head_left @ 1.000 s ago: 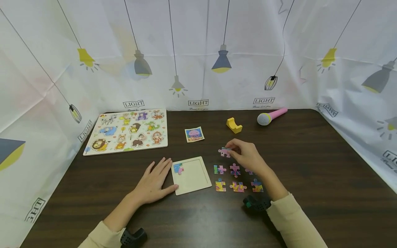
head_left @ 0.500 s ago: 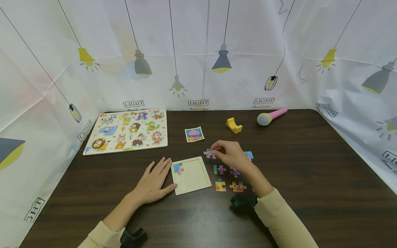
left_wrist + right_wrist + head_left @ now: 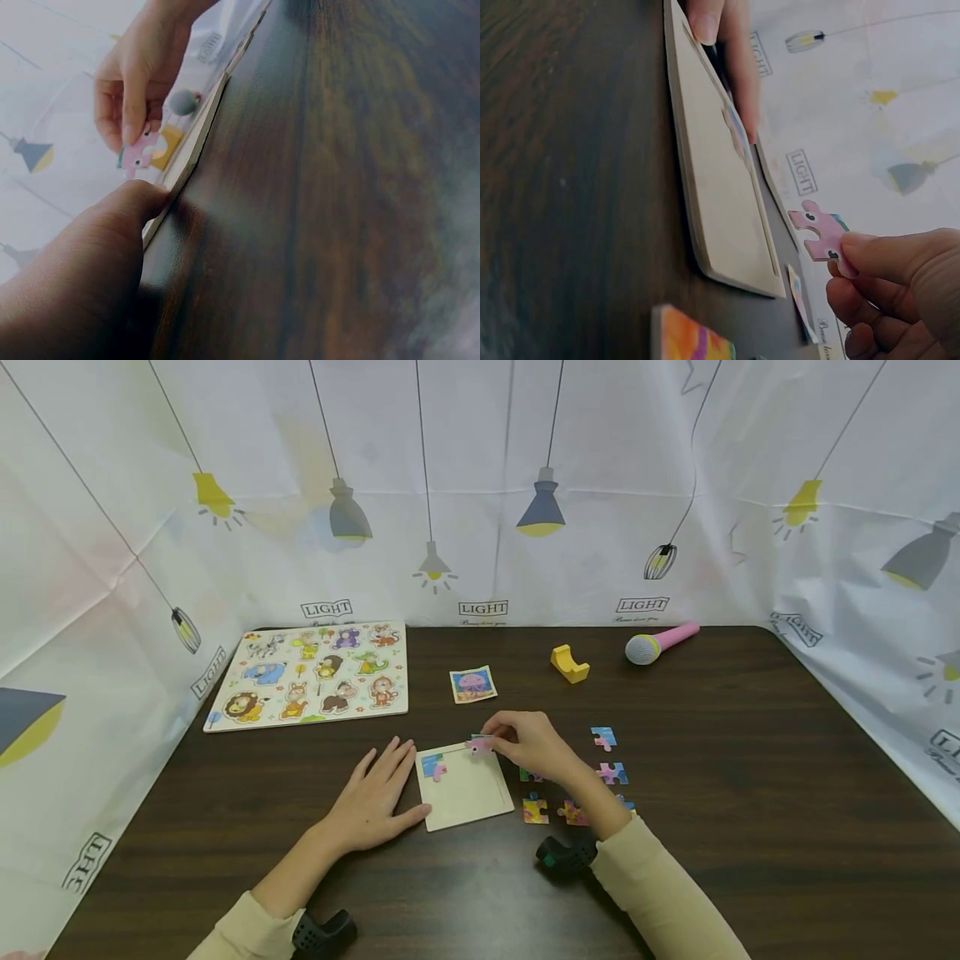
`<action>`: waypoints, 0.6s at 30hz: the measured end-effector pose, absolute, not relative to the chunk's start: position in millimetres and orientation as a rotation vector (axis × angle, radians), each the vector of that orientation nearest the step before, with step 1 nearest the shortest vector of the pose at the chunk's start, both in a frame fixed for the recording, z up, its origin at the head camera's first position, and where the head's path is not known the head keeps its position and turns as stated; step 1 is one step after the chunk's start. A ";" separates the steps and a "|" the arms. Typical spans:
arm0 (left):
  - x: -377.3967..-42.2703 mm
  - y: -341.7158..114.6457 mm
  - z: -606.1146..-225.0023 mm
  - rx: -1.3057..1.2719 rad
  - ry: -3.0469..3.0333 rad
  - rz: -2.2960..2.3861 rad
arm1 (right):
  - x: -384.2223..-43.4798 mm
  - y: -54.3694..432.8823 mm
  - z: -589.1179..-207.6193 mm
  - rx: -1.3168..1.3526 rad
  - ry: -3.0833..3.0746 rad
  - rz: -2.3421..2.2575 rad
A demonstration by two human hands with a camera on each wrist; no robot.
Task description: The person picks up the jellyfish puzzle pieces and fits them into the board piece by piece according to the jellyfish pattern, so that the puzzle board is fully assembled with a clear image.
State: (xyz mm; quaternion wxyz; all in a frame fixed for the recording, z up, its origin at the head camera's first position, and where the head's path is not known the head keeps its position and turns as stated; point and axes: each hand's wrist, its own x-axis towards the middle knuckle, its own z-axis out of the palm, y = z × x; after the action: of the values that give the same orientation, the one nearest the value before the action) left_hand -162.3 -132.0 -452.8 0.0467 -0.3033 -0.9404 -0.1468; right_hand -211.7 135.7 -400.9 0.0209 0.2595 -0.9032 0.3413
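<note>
My right hand pinches a pink jigsaw puzzle piece between thumb and fingers. In the right wrist view the piece shows two eyes and a blue-green edge. It hangs above the far right corner of the square wooden puzzle tray. My left hand lies with fingers spread at the tray's left side, its thumb touching the tray's edge. One blue and pink piece sits in the tray's far left corner.
Loose jigsaw pieces lie right of the tray, some partly hidden by my right arm. Behind are an animal puzzle board, a small octopus picture card, a yellow curved block and a pink toy microphone.
My right hand has moved left with the pink puzzle piece, from above the loose pieces to over the tray's far right corner. The left hand has stayed in place.
</note>
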 end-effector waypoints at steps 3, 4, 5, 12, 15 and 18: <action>-162.7 -131.8 -452.6 -0.921 -2.878 -0.448 | -211.9 129.1 -402.1 0.811 -2.817 1.070; -162.9 -131.7 -452.3 -0.920 -2.880 -0.450 | -212.0 127.1 -402.6 0.815 -2.823 1.074; -162.9 -131.6 -452.1 -0.920 -2.879 -0.452 | -212.2 125.1 -403.2 0.819 -2.828 1.071; -162.4 -131.1 -450.4 -0.930 -2.872 -0.448 | -212.3 113.0 -408.1 0.848 -2.841 1.059; -162.2 -131.1 -450.1 -0.931 -2.864 -0.445 | -212.5 109.2 -410.5 0.861 -2.843 1.057; -162.1 -131.3 -449.4 -0.932 -2.861 -0.441 | -213.1 106.4 -412.3 0.879 -2.842 1.060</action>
State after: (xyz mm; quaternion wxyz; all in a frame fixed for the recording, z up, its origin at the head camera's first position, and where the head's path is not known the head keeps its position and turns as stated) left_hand -162.1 -131.3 -449.4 0.0503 -0.3060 -0.9396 -0.1448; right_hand -213.1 106.4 -412.3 -0.0081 0.2782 -0.8999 0.3358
